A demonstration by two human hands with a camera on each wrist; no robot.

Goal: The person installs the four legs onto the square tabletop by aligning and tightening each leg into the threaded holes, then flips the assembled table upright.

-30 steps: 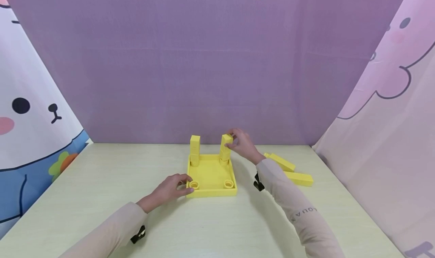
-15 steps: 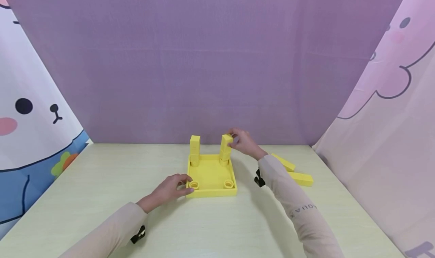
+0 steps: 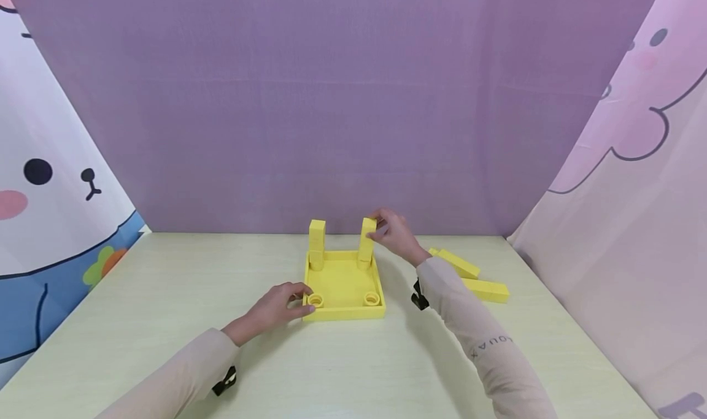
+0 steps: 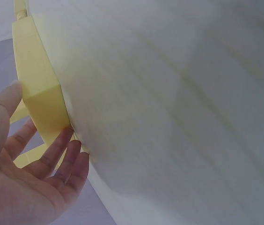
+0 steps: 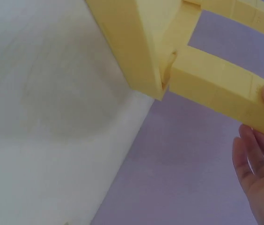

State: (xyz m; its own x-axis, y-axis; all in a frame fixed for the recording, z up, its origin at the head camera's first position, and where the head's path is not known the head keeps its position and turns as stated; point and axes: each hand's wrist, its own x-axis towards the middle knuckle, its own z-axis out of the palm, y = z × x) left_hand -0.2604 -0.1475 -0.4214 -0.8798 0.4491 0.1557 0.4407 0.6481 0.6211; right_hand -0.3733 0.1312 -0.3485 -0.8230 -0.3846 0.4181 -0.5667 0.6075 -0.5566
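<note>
A yellow square tray (image 3: pixel 343 313) with raised sides and round sockets in its near corners lies on the table. My left hand (image 3: pixel 276 305) grips its near left corner, thumb on the front side and fingers round the left side. In the left wrist view those fingers (image 4: pixel 59 150) curl at the tray's edge. At the far right corner a square post (image 3: pixel 367 241) stands upright in its socket. My right hand (image 3: pixel 393 232) pinches this post near the top between thumb and fingers. A matching post (image 3: pixel 317 242) stands in the far left corner.
Two loose yellow posts (image 3: pixel 459 264) (image 3: pixel 488 290) lie on the table (image 3: pixel 342 370) to the right, partly behind the right sleeve. A purple cloth (image 3: pixel 331 112) hangs at the back, with printed cloths at both sides.
The post in my right hand has turned about its upright axis. My right wrist swung slightly right, then back left. My left hand and the tray have stayed put.
</note>
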